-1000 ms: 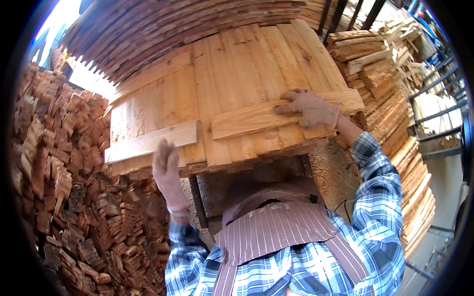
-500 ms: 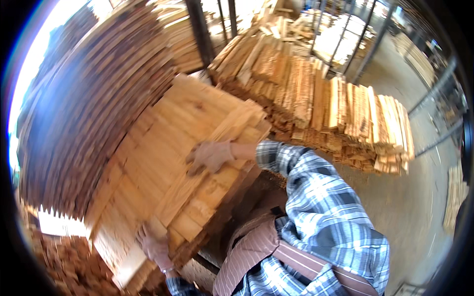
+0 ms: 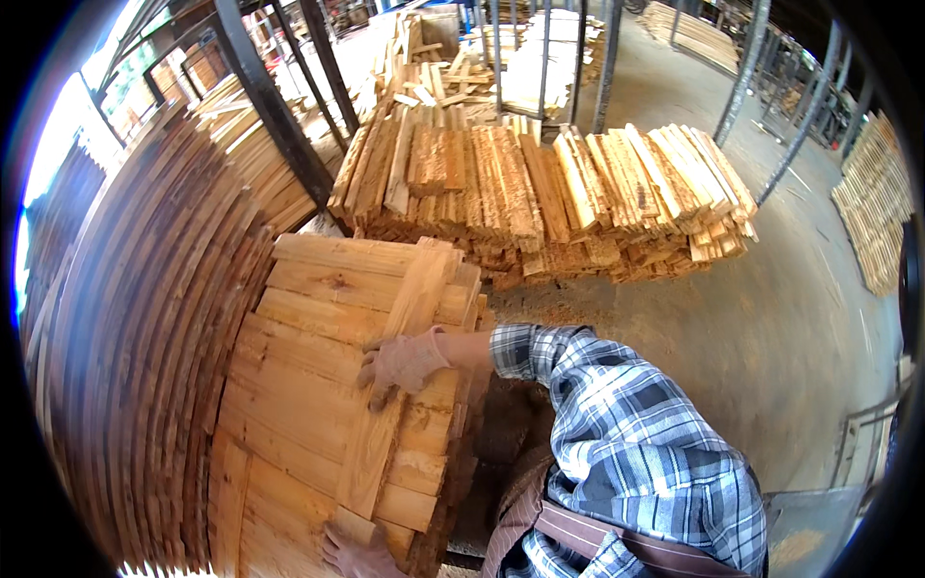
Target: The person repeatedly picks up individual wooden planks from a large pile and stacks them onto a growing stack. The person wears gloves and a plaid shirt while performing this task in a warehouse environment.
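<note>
A panel of pale boards laid side by side lies before me on a stack of wood. One narrow plank lies lengthwise over these boards, near the panel's right side. My right hand, in a pinkish glove, rests across the middle of this plank, fingers spread past its left edge. At the plank's near end is my left hand, gloved too, its fingers apart on the wood. The lower frame edge cuts off part of that hand. A small pale piece beside its fingers cannot be clearly made out.
A tall row of stacked brown panels stands close on the left. Beyond my panel lies a long pile of rough planks among dark metal posts. Concrete floor runs along the right, with another wood stack at the far right.
My view has turned, so the panel appears more upright and lower in the picture. Both hands stay at about the same places along the narrow plank.
</note>
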Demonstrator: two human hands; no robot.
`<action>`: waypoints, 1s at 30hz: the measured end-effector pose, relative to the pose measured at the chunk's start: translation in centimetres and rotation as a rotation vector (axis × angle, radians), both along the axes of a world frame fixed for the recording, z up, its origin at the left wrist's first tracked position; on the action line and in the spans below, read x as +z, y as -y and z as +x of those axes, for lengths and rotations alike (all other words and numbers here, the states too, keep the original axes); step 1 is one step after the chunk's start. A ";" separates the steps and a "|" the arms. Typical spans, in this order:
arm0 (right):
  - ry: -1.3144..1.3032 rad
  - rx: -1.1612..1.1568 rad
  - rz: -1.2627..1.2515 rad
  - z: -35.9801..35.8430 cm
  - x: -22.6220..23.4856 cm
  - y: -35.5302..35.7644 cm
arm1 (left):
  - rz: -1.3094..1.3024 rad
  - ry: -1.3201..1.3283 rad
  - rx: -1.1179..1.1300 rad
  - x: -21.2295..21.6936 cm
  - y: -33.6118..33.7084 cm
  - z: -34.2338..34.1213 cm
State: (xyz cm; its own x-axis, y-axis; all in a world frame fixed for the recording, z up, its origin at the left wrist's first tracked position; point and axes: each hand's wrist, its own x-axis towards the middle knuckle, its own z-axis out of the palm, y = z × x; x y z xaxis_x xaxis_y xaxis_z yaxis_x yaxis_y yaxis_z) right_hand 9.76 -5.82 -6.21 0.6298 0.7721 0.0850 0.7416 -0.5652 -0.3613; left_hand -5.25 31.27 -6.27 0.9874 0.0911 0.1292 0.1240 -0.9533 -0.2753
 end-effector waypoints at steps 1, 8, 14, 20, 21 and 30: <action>-0.040 -0.050 0.023 -0.5 0.3 -0.1 | 0.024 0.029 -0.028 0.2 0.0 0.2; 0.099 -0.178 -0.067 -0.8 -1.2 -0.6 | -0.464 0.364 -0.246 2.5 5.2 1.3; -0.503 -0.744 0.739 -8.7 2.4 14.0 | -1.604 0.047 -0.426 1.8 19.1 -1.9; -0.628 -1.586 1.316 -14.6 -19.8 35.5 | -1.869 -0.943 0.022 -8.9 42.8 0.6; -0.788 -1.668 1.506 -14.2 -22.1 37.1 | -1.843 -0.932 0.010 -12.6 46.0 2.3; -1.126 -1.697 1.906 -5.6 -34.8 45.6 | -1.786 -0.817 0.247 -27.7 71.8 19.6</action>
State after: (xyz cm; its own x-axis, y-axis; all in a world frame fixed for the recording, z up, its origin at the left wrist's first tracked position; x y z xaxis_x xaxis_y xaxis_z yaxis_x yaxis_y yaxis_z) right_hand 4.13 -51.43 -41.03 0.4973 -0.3370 -0.7995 -0.2048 0.8498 -0.4857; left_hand 14.30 -40.58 -33.93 0.7017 -0.2987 -0.6468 0.6363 -0.1457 0.7576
